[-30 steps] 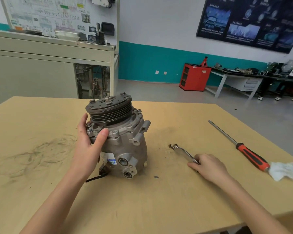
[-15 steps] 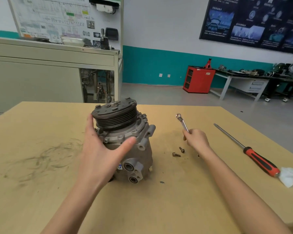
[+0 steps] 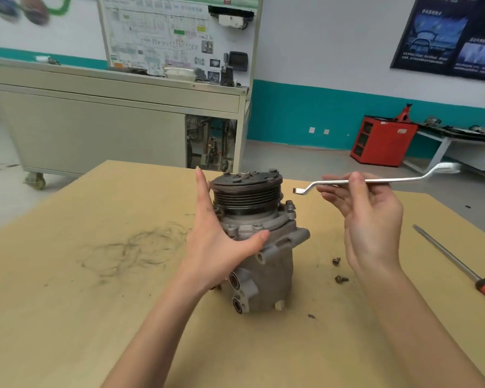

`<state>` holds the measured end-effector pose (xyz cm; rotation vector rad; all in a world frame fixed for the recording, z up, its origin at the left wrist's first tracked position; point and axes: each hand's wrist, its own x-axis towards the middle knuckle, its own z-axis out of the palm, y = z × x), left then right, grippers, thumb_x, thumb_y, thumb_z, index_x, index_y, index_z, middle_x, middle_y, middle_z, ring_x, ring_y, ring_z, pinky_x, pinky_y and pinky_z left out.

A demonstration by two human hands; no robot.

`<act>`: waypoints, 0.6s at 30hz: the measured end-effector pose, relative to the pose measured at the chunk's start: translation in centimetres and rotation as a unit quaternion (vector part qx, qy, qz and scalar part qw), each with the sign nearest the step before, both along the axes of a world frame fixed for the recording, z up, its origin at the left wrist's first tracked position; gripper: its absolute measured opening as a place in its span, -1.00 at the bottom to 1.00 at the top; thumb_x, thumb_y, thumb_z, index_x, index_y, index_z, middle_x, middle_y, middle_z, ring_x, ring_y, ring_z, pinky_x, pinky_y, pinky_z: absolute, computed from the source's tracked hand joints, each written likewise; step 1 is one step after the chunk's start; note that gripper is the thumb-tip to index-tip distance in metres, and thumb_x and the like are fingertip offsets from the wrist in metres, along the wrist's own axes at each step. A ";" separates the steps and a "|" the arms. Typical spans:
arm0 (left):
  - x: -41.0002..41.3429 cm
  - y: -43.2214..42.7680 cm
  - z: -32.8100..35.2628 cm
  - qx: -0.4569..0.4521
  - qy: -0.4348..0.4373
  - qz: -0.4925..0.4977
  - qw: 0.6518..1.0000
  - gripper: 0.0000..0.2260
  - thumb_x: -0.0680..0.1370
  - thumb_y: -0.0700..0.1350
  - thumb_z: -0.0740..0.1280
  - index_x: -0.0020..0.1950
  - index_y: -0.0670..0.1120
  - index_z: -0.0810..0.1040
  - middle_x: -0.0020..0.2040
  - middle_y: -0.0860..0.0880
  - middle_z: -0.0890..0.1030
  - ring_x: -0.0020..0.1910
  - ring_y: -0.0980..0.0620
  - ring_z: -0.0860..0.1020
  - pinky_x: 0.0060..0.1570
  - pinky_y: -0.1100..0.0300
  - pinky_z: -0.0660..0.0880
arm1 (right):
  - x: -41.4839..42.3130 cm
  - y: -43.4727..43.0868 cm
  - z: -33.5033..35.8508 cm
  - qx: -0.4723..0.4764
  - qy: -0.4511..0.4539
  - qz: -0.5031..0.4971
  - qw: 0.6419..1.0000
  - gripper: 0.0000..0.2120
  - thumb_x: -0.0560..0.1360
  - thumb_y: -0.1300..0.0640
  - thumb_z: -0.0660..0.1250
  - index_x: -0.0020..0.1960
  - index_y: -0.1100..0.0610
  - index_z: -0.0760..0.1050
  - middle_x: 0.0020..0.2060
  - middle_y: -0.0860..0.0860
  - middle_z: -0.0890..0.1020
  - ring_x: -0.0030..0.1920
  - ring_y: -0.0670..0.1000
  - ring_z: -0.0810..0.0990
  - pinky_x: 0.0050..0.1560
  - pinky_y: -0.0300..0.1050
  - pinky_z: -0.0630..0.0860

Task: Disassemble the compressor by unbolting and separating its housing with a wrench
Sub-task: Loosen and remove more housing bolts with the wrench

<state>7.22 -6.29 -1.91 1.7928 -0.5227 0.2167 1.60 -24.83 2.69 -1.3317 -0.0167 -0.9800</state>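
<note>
Grey cast-metal compressor point(image 3: 261, 247) with a dark grooved pulley on top stands upright at the middle of the tan wooden table point(image 3: 95, 317), same spot as half a second ago.

Left hand point(image 3: 216, 247) clasps its housing from 9 o'clock: thumb across the front, forefinger straight up beside the pulley, other fingers hidden. Grip unchanged.

Right hand point(image 3: 370, 219) has come up off the table, palm toward the camera, pinching the long silver offset ring wrench point(image 3: 389, 179) between thumb and fingertips. The wrench stood near upright before; now it lies level, its near ring end just beside the pulley rim at 3 o'clock, not touching.

Two small dark bolts point(image 3: 336, 261) lie loose on the table at 4 o'clock of the compressor, unmoved.

Red-handled steel screwdriver point(image 3: 459, 264) lies well apart at 3 o'clock.
</note>
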 end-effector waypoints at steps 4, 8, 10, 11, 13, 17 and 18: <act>2.1 2.9 -0.1 0.012 0.012 -0.080 0.997 0.12 0.16 0.35 0.46 0.38 0.48 -0.35 0.44 0.43 0.08 0.33 0.30 0.27 0.09 0.59 0.25 | -0.9 1.4 -0.4 -0.091 -0.044 -0.030 0.994 -0.87 0.60 0.19 0.21 -0.08 0.06 0.50 -0.14 0.05 0.70 -0.16 0.08 0.70 -0.14 -0.17 0.61; 3.3 4.5 0.1 0.028 0.005 -0.084 0.996 0.11 0.14 0.37 0.46 0.42 0.46 -0.29 0.47 0.35 0.13 0.31 0.27 0.35 0.18 0.35 0.28 | -2.0 2.2 -0.8 -0.144 -0.077 -0.014 0.986 -0.90 0.58 0.11 0.26 -0.06 0.06 0.53 -0.12 0.04 0.70 -0.17 0.06 0.70 -0.15 -0.17 0.62; 3.6 5.1 0.3 0.031 -0.001 -0.076 0.997 0.13 0.14 0.36 0.47 0.45 0.42 -0.26 0.46 0.33 0.17 0.28 0.29 0.39 0.18 0.31 0.30 | -2.3 2.6 -1.1 -0.169 -0.093 0.003 0.981 -0.90 0.56 0.12 0.26 -0.05 0.12 0.53 -0.10 0.03 0.69 -0.16 0.05 0.70 -0.13 -0.17 0.61; 3.7 5.4 0.4 0.033 0.002 -0.074 0.997 0.13 0.14 0.35 0.48 0.47 0.40 -0.25 0.46 0.32 0.18 0.28 0.27 0.40 0.19 0.28 0.32 | -2.3 2.8 -1.2 -0.180 -0.098 0.012 0.979 -0.90 0.55 0.13 0.26 -0.05 0.13 0.53 -0.10 0.02 0.69 -0.15 0.05 0.70 -0.12 -0.16 0.61; 3.3 5.7 0.7 0.036 0.010 -0.072 0.997 0.12 0.19 0.37 0.49 0.49 0.37 -0.23 0.44 0.33 0.19 0.28 0.28 0.41 0.21 0.24 0.33 | -2.3 3.1 -1.4 -0.200 -0.106 0.029 0.974 -0.89 0.55 0.10 0.27 -0.05 0.12 0.53 -0.10 0.02 0.68 -0.14 0.05 0.70 -0.11 -0.15 0.61; 0.9 4.5 0.6 0.024 0.012 -0.002 1.000 0.06 0.21 0.34 0.42 0.54 0.25 -0.14 0.52 0.22 0.15 0.40 0.14 0.33 0.27 0.19 0.31 | -2.0 3.3 -2.0 -0.257 -0.113 0.017 0.960 -0.85 0.56 0.08 0.28 -0.03 0.14 0.56 -0.12 0.01 0.66 -0.15 0.00 0.70 -0.12 -0.13 0.61; -0.2 3.8 0.7 0.023 0.011 0.036 0.999 0.08 0.20 0.39 0.41 0.55 0.22 -0.12 0.54 0.18 0.14 0.43 0.11 0.29 0.32 0.14 0.30 | -2.0 3.3 -2.1 -0.274 -0.115 0.006 0.955 -0.86 0.56 0.08 0.28 -0.01 0.14 0.56 -0.13 0.00 0.66 -0.16 -0.02 0.69 -0.13 -0.12 0.61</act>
